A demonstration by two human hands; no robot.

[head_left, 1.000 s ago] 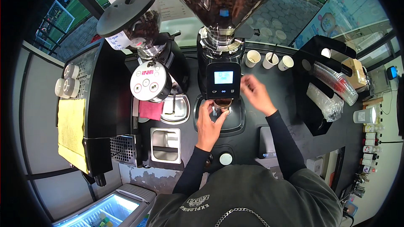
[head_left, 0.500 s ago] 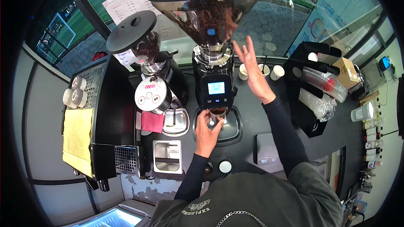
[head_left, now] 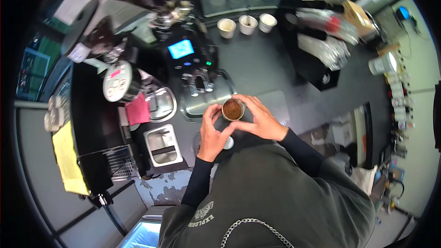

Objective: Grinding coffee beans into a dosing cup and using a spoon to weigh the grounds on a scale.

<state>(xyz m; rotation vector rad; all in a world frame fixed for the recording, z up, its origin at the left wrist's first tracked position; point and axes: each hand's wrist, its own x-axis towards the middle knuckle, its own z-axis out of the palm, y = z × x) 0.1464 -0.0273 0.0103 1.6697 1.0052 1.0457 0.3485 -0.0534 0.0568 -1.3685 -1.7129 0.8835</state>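
Observation:
A small round dosing cup (head_left: pixel 233 109) of brown ground coffee is held between my two hands, in front of the coffee grinder (head_left: pixel 183 57). My left hand (head_left: pixel 211 133) curls its fingers and thumb against the cup's left side. From the right, my right hand (head_left: pixel 262 120) wraps the rim, its thumb near the left thumb. Just beyond the cup lies the grinder's metal tray (head_left: pixel 222 89), under a bare fork holder (head_left: pixel 198 84). A round white-topped item (head_left: pixel 228 143) shows partly below my hands.
Left of me are a steel knock box (head_left: pixel 177 156), a pink cloth (head_left: pixel 138 110) and a second grinder (head_left: pixel 120 82). A flat scale (head_left: pixel 280 103) lies by my right hand. Several paper cups (head_left: pixel 248 25) line the back; a black rack (head_left: pixel 317 76) holds plastic-wrapped cups.
The dosing cup has come out from under the grinder spout toward me. My right hand has come down from beside the hopper onto the cup. The view has shifted right.

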